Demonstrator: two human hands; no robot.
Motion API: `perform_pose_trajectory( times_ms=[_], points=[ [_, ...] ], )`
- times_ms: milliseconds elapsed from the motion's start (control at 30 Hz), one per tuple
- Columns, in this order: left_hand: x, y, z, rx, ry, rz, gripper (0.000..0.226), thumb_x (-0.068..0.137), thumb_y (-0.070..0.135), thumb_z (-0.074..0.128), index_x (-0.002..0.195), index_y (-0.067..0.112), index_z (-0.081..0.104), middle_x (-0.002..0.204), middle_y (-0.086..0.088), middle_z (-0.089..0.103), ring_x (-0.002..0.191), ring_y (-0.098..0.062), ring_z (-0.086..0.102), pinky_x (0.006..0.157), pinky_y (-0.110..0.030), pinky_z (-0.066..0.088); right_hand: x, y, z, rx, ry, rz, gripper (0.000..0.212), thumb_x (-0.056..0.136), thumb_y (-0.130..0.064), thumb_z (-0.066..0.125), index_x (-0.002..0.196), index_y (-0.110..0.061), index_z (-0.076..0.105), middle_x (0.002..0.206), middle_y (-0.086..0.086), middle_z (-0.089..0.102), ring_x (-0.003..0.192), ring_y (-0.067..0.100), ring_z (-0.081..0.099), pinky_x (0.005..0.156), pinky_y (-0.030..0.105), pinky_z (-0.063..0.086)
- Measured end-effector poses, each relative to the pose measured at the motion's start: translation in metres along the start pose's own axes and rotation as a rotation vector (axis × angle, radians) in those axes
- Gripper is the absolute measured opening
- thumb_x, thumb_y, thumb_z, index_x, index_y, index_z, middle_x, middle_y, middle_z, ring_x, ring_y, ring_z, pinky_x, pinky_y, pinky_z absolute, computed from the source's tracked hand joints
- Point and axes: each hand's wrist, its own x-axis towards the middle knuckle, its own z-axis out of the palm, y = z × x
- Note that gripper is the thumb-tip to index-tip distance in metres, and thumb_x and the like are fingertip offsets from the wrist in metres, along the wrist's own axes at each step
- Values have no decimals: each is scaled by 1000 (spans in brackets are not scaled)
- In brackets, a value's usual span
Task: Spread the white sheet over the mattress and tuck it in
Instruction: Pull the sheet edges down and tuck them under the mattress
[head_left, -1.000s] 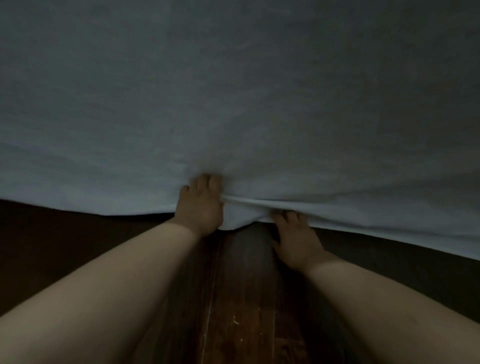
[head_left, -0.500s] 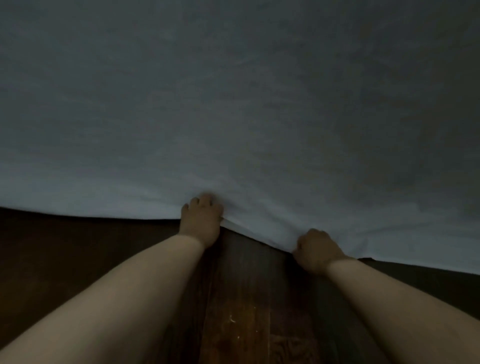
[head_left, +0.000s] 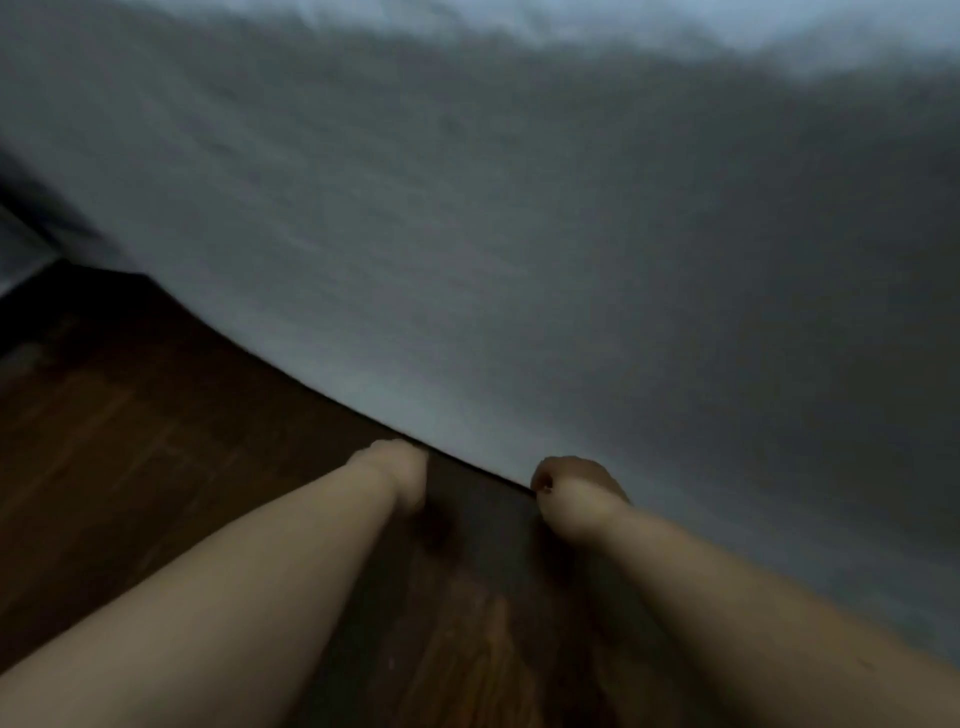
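A wide white cotton sheet hangs down the side of the bed to the dark brown wooden plank floor, its lower edge running slantwise. Both bare forearms reach to that edge: the left hand and the right hand are curled at it, apart, though the blur hides their grip.

The white sheet drapes the bed's side down to the wooden floor, blocking the way ahead. Bare floor lies open left of the left hand and between both hands.
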Motion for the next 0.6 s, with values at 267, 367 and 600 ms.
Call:
perform_pose_trajectory(
  times_ms=[267, 367, 600],
  points=[
    [-41, -154, -56, -214, -16, -99, 43, 97, 28, 49, 139, 17, 45, 139, -6, 48, 125, -24, 49, 100, -33, 43, 19, -173, -41, -165, -78, -94, 24, 95, -10, 43, 113, -14, 59, 118, 9, 59, 107, 25, 56, 91, 33, 46],
    [-49, -194, -75, -259, -69, -136, 41, 96, 28, 50, 136, 18, 47, 134, -5, 50, 121, -23, 51, 97, -33, 46, 19, -227, -49, -210, -175, -142, 24, 97, -11, 43, 117, -12, 57, 123, 11, 56, 113, 26, 54, 88, 31, 43],
    [-36, -238, -165, -205, -55, -245, 41, 97, 27, 50, 137, 18, 46, 137, -3, 49, 124, -20, 50, 99, -30, 43, 52, -276, -79, -103, -217, -189, 29, 95, -16, 46, 121, -10, 57, 127, 14, 55, 118, 29, 54, 94, 32, 43]
  ],
)
